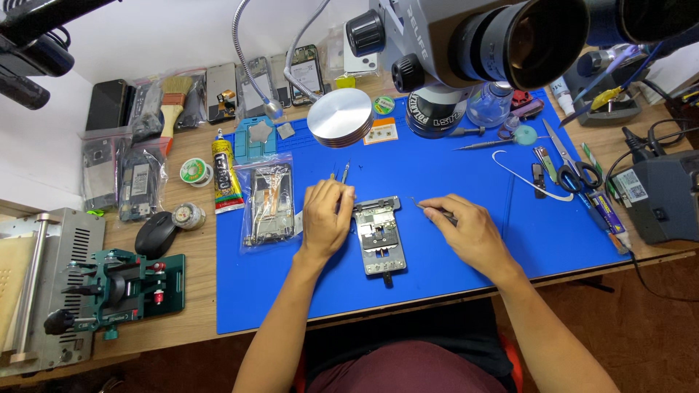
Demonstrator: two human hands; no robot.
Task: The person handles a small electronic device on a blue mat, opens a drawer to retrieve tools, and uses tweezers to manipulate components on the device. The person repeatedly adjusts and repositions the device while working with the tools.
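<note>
At the centre of the frame, on the blue mat [451, 255], your left hand [325, 218] rests fingers curled against the left edge of the metal board holder [380, 236], steadying it more than gripping it. Your right hand [470, 231], just right of the holder, has its fingers closed on thin tweezers [429, 209] whose tip points toward the holder's upper right corner.

You could nudge the holder sideways if the left hand leans harder, since only your fingers seem to brace it on the mat. The tweezer tip could skid across the clamped board if your right wrist lifts, because it comes in at a shallow angle. A small part dropped here would likely be hard to find among the loose tools nearby.

Left of your hand, a clear plastic bag [266, 204] holds a phone frame. At upper left, further clear bags [116, 175] hold dark phone parts; I cannot tell exactly which. At upper right, a clear bottle [489, 105] stands below the microscope [466, 44]; its contents cannot be made out.
</note>
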